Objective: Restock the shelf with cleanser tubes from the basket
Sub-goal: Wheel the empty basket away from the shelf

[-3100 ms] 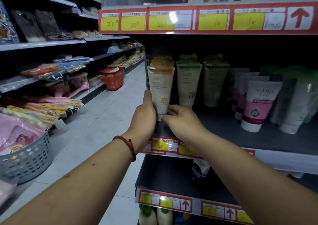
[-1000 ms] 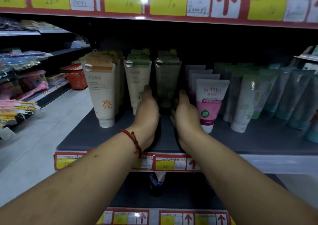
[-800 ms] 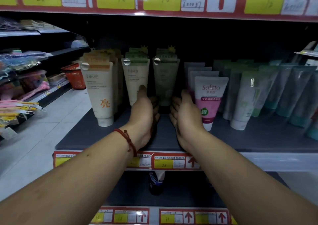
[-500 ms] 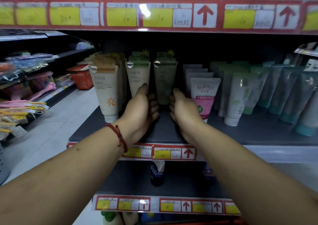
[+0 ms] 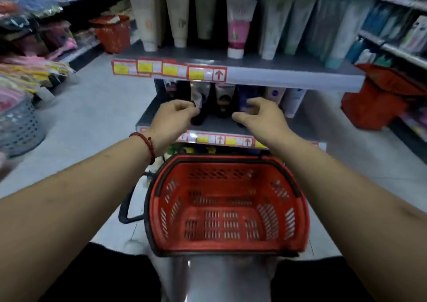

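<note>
A red plastic basket [image 5: 227, 211] sits on the floor right below me, with nothing inside it. Cleanser tubes stand cap-down on the grey shelf [image 5: 288, 75] above: a beige tube [image 5: 144, 13], two greenish tubes [image 5: 178, 13], and a white and pink tube [image 5: 238, 24]. My left hand [image 5: 175, 119] and my right hand [image 5: 261, 119] hover side by side in front of the lower shelf [image 5: 212, 124]. Both hold nothing, with fingers loosely curled. A red bracelet is on my left wrist.
Dark tubes [image 5: 221, 100] stand on the lower shelf behind my hands. Another red basket [image 5: 113, 33] sits down the aisle at the left. A red bag or bin [image 5: 374, 98] is at the right, and a grey perforated basket [image 5: 18, 126] at the left.
My view has tilted down to the basket on the floor. Both hands have left the greenish tube on the upper shelf and dropped to the level of the lower shelf.
</note>
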